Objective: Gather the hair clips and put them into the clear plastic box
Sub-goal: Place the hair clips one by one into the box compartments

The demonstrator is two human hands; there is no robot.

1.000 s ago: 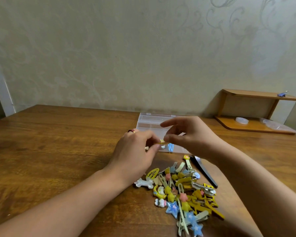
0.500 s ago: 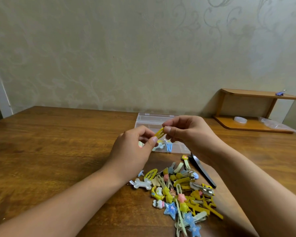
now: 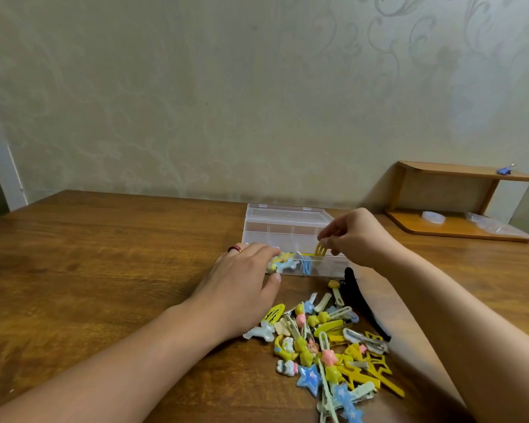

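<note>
On the wooden table (image 3: 104, 270), the clear plastic box (image 3: 287, 227) is steadied by the relaxed left hand (image 3: 242, 285). A yellow clip (image 3: 319, 249), pinched by the right hand (image 3: 361, 236), is held over it for dropping; release is needed next. Half a second ago both hands shared this clip. The pile of clips (image 3: 327, 346) remains nearby.

Left hand (image 3: 242, 285) hid clear plastic box (image 3: 284, 227) 7 o'clock corner; clip pile (image 3: 327, 349) cut at 6 o'clock edge.
</note>
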